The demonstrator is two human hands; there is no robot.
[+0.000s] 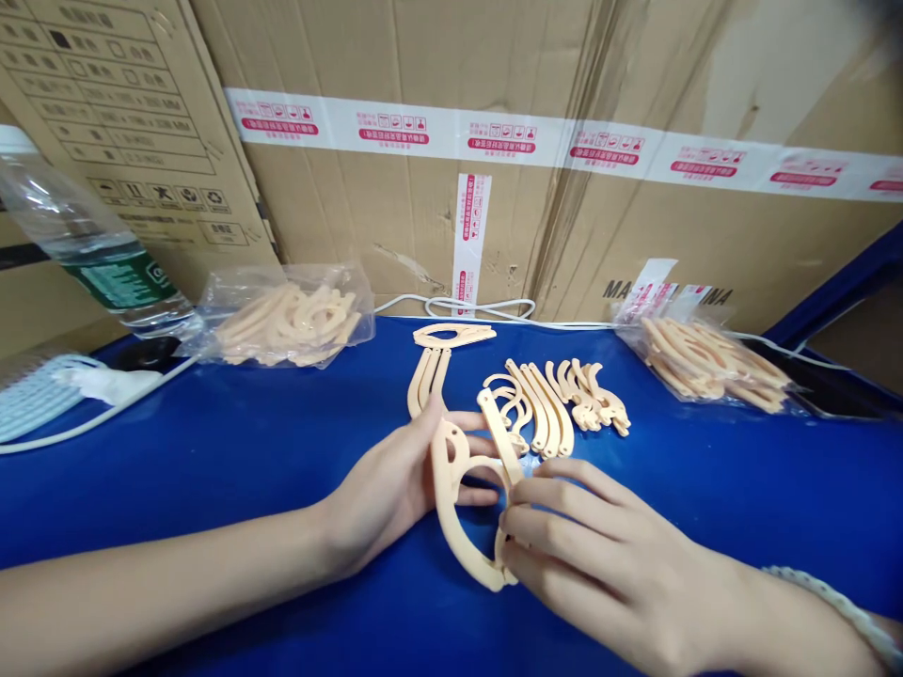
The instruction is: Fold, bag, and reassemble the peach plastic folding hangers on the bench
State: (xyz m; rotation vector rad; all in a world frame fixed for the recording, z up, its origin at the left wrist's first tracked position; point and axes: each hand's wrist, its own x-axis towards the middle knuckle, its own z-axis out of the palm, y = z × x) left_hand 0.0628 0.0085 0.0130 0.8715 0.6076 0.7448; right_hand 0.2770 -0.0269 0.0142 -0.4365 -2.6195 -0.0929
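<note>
While clasped at its left edge by the left hand (399,480) and pinched at its right side by the right hand (610,550), held up over the blue counter (282,451): one cream curved frame (447,503), with a straight strip (498,431) slanting up from the right hand. Just beyond the left hand: slim strips (429,376), near a flat closed piece (478,334). Rightward: long curved pieces (550,414) beside short hooked pieces (596,400). Farther back: a left bag (293,320) and a right bag (712,362) of similar parts, a bottle (117,273), cardboard (395,47).
</note>
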